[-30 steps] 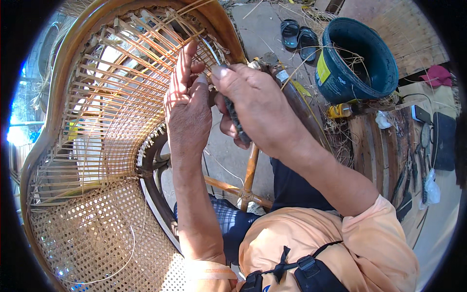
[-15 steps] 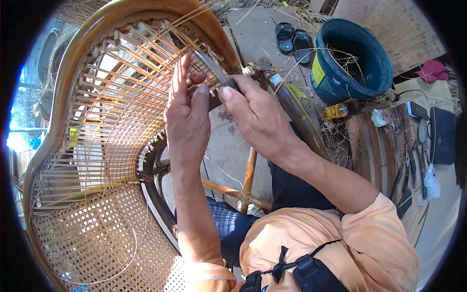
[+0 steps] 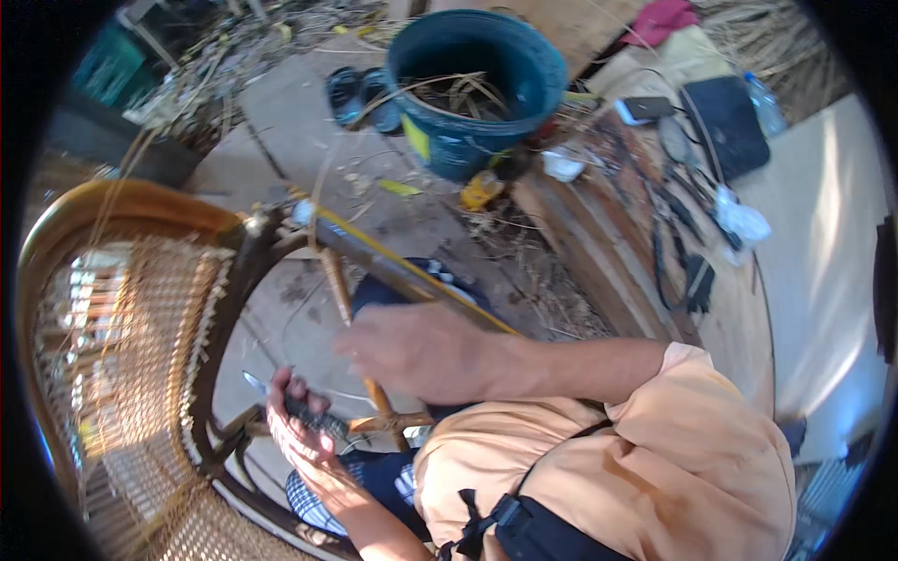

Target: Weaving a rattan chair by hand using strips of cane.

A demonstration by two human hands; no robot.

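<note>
Landmark: the cane chair, with a curved wooden rail. Its woven panel fills the frame; loose strands cross the top rail.

Left hand: just right of the chair, fingers wrapped round the dark handle of a pointed tool, bright blade angled toward the chair. Right hand: farther right of the chair, apart from the tool; fingers smeared by motion, cannot tell whether they hold anything.

Progress (judged): strands span most of the panel, so the weave looks well advanced. Strand ends along the inner edge look stubby and uneven; the loose strands suggest finishing remains. Beyond the chair, the teal bucket contains more strips.

Hard to make out: mesh blurred, so gaps cannot be separated from glare; chair's lower part cut off; handle partly covered by fingers.
</note>
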